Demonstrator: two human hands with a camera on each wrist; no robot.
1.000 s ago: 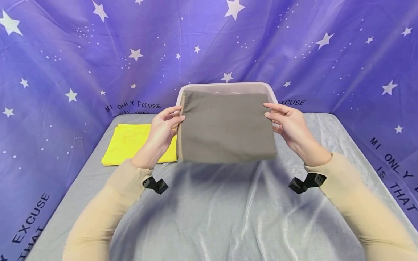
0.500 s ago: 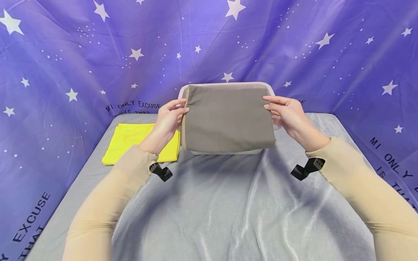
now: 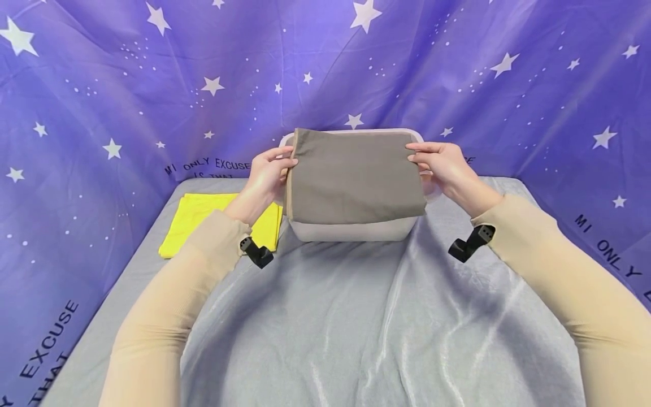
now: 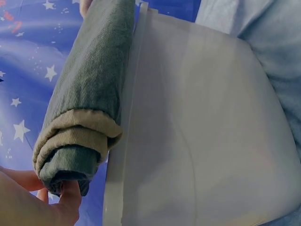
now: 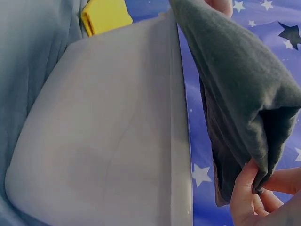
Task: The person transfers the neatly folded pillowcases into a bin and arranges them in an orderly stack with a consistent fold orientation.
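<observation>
A folded grey-brown garment (image 3: 356, 178) with tan inner layers hangs between my two hands, over the opening of a white plastic bin (image 3: 351, 232). My left hand (image 3: 264, 172) pinches its left side, thumb and fingers on the folded layers. On the opposite side, my right hand (image 3: 445, 167) pinches the right edge. In the left wrist view, the layered end of the garment (image 4: 89, 70) shows twill fabric beside the bin's rim. The right wrist view has the fingertips at a fold of it, above the rim level. The bin's inside is hidden behind the garment.
A folded yellow cloth (image 3: 200, 217) lies on the table to the left of the bin, partly behind my left forearm. A grey velvety cover (image 3: 356, 316) spreads over the table. Purple curtains with white stars (image 3: 325, 68) rise behind and on both sides.
Both hands have carried the garment forward and up over the bin, so the bin's front wall now shows below it. The yellow cloth has stayed in place.
</observation>
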